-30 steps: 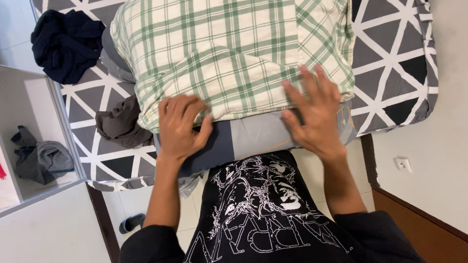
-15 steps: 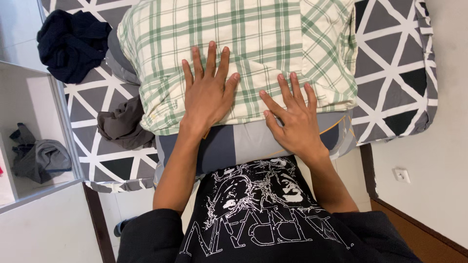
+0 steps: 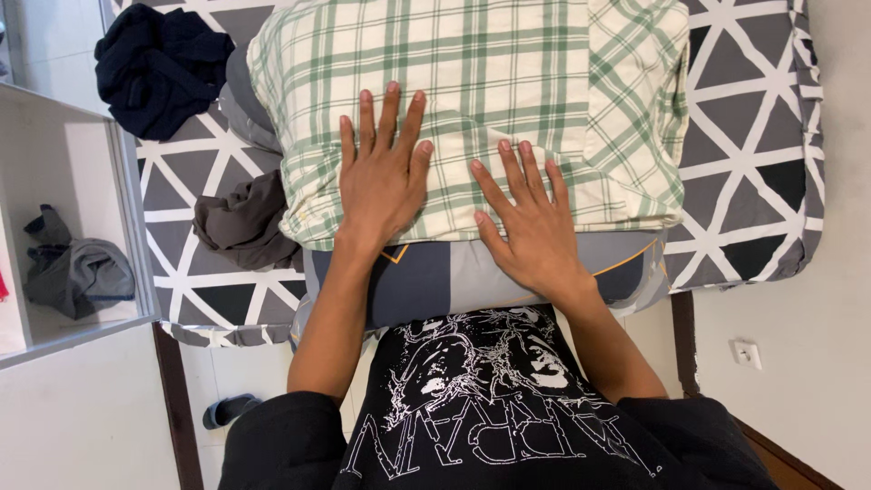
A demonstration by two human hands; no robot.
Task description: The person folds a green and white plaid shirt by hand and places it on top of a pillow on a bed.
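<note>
Both palms pressing flat on green plaid cloth [image 3: 508,82]: left hand [image 3: 381,181] and right hand [image 3: 531,227] side by side near cloth's front edge, fingers spread wide, gripping nothing; dark grey garment [image 3: 240,222] lying just left of cloth.

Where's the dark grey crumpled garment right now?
Head view, left side: the dark grey garment lies on the triangle-patterned bedsheet, against the plaid blanket edge.

hands on blanket [image 3: 508,100], blanket on bed [image 3: 753,118]

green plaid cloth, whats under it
Under the green plaid cloth a grey and navy folded layer sticks out at the near edge, on the triangle-pattern bedsheet. Both hands, left and right, press flat on top. How far the grey layer extends beneath is covered.
</note>
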